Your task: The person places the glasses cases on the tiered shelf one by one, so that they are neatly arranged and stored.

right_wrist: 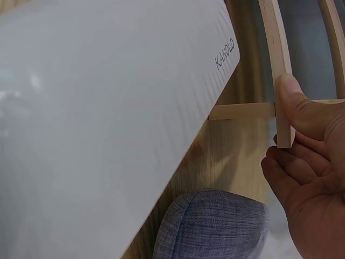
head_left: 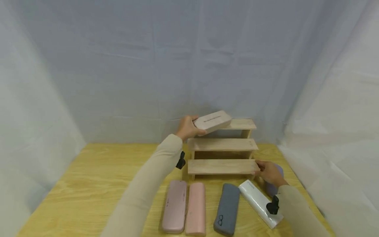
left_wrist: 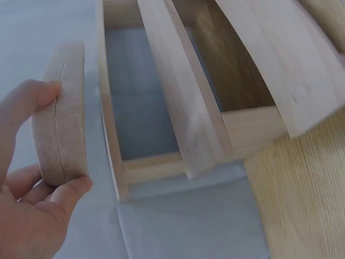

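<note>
My left hand (head_left: 189, 127) holds a pale cream glasses case (head_left: 214, 121) by its left end, above the top step of a small three-step wooden stand (head_left: 222, 144). In the left wrist view the thumb presses one side of the case (left_wrist: 62, 121) and the fingers are on the other; a seam runs along its edge. My right hand (head_left: 268, 172) grips the right end of the stand's lowest step. From the right wrist, the thumb lies on the board (right_wrist: 281, 65) with the fingers curled below.
Before the stand lie a metallic pink case (head_left: 174, 207), a light pink case (head_left: 195, 209), a grey-blue case (head_left: 227, 209) with a glasses mark and a white case (head_left: 257, 199) lettered KANOLD. A purple-blue case (head_left: 279, 169) is partly hidden behind my right hand. Pale curtains (head_left: 133, 72) surround the table.
</note>
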The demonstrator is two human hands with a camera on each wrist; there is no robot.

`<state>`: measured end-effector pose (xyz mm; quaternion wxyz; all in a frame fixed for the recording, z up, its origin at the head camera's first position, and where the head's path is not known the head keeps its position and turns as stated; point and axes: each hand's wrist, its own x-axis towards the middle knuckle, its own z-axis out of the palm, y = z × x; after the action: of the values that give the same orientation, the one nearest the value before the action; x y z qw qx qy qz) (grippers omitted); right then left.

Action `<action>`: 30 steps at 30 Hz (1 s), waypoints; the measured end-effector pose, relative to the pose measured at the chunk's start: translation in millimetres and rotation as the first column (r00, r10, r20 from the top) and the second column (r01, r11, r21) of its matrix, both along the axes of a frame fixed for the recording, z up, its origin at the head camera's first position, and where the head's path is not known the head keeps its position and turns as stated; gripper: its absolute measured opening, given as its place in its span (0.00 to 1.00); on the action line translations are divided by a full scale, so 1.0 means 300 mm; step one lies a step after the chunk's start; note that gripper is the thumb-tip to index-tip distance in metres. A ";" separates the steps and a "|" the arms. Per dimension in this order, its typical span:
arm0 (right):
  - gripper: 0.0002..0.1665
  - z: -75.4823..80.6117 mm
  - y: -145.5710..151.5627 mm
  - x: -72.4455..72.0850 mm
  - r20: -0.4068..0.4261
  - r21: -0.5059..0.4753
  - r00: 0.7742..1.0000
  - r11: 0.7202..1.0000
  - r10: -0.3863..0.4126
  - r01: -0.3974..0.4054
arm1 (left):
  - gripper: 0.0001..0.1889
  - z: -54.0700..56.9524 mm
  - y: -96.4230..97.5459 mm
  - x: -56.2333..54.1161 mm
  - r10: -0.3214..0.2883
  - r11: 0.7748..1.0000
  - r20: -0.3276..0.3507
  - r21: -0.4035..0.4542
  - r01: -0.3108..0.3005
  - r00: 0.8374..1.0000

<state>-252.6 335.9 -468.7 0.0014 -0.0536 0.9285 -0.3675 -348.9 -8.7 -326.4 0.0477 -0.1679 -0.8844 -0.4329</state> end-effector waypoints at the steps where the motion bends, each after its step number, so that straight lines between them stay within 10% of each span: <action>1: 0.37 -0.002 -0.002 0.000 0.000 0.003 1.000 1.000 0.004 -0.004 | 0.39 -0.003 -0.003 -0.004 0.002 1.000 0.008 0.002 -0.002 1.000; 19: 0.37 -0.023 -0.014 0.003 -0.026 0.018 0.999 0.999 -0.029 0.029 | 0.41 -0.086 -0.069 -0.069 -0.015 0.977 0.157 0.214 -0.019 0.988; 30: 0.37 -0.017 -0.014 0.019 -0.037 0.046 0.998 0.998 -0.041 0.043 | 0.27 -0.154 -0.031 -0.069 0.156 0.914 0.030 0.375 -0.156 0.987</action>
<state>-246.8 331.8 -474.0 -0.0219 -0.0407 0.9376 -0.3447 -369.5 -18.0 -372.6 0.1136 -0.0849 -0.7956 -0.5890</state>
